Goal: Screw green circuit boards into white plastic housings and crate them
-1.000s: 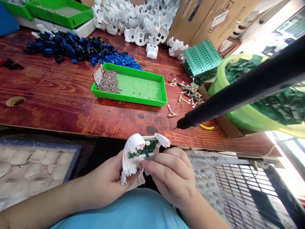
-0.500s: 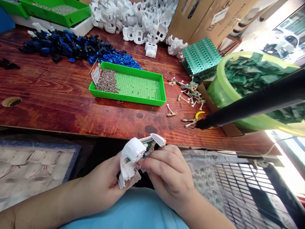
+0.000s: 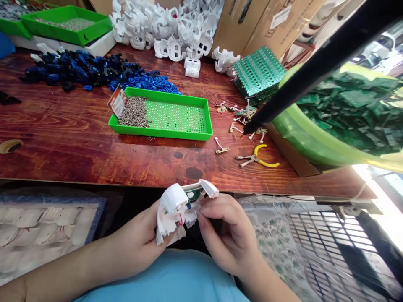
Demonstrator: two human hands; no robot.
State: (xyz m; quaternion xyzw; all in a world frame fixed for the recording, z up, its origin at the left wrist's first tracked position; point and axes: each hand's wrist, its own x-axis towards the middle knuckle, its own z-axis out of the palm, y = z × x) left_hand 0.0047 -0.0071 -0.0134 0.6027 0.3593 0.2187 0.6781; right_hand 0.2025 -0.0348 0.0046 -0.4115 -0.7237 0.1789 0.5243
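Note:
My left hand [image 3: 143,233] is wrapped round a white plastic housing [image 3: 175,199], low in front of the blue shirt. Inside the housing sit a green circuit board [image 3: 194,194] with a small white connector and a short red wire [image 3: 180,218]. At the housing's right side is my right hand [image 3: 229,235], thumb and forefinger pinched together against its edge. Whatever lies between those fingertips is hidden. Beyond the hands, a green perforated tray [image 3: 176,133] holds small metal screws [image 3: 134,112] at its left end.
Yellow-handled pliers [image 3: 256,158] and small wired boards [image 3: 222,150] lie on the wooden table [image 3: 78,155]. Blue and black parts [image 3: 94,69] and white housings [image 3: 166,29] are heaped behind. A black bar [image 3: 315,67] slants across a green tub [image 3: 315,138] of circuit boards.
My right fingers have drawn back slightly from the housing's inside, baring more of the board and red wire. The view has shifted, and the black bar stands higher, uncovering the pliers.

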